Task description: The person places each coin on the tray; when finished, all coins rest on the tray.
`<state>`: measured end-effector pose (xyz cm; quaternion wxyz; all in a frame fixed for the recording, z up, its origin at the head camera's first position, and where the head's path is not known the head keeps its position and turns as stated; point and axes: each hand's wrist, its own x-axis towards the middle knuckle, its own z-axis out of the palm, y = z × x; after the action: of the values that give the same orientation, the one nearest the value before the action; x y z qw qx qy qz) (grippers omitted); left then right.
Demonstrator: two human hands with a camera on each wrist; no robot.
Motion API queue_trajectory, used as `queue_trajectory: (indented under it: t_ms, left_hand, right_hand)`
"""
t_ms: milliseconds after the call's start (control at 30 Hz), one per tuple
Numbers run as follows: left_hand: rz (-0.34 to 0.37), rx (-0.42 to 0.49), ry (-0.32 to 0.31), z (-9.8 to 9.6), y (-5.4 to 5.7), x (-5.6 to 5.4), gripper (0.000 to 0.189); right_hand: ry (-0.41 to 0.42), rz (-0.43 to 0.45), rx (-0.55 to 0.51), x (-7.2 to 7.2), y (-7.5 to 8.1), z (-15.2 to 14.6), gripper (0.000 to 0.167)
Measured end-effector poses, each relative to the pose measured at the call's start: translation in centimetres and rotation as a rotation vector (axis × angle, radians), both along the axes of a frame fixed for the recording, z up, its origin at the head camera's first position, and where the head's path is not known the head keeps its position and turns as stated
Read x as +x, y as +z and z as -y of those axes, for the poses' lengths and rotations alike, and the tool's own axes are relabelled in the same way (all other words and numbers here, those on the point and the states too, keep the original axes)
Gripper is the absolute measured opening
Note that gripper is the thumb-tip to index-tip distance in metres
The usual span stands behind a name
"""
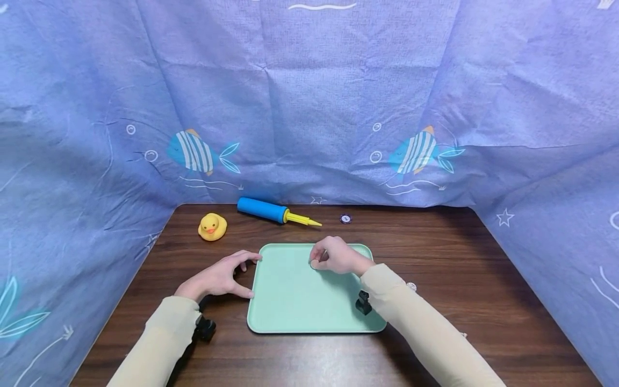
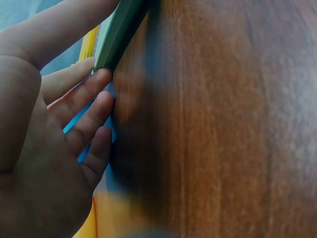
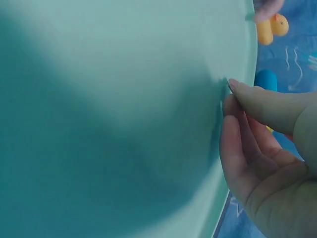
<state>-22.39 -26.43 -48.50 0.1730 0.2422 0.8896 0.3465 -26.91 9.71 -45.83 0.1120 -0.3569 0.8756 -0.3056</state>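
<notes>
Centrally, green tray (image 1: 300, 303), left fingers (image 1: 247, 256) wide at its rim, right fingers (image 3: 233, 144) narrow above, hold unclear.

I see yellow duck (image 1: 212, 227) at back left of brown table (image 1: 450, 279), blue pump (image 1: 262, 209) lying right of it, fish-print cloth (image 1: 309, 107) hanging behind.

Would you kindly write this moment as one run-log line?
left grip: spread at left edge of green tray | right grip: curled over tray, anything held unclear | beyond tray: duck, blue pump, chip
</notes>
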Motion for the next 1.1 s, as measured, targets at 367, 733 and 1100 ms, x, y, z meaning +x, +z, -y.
queue_trajectory:
  t_ms: [367,733,1100]
  left_hand:
    - [-0.016,-0.001,-0.013,0.0,0.3,0.1,0.09]
    - [-0.01,-0.014,-0.001,-0.1,0.2,0.1,0.09]
    - [-0.008,-0.013,-0.002,-0.1,0.1,0.2,0.091]
  right_hand:
    - [-0.008,-0.013,0.018,0.5,-0.5,2.3,0.007]
    - [-0.031,-0.045,0.038,0.3,-1.5,3.4,0.012]
    - [-0.063,-0.005,0.032,0.6,-1.1,1.7,0.018]
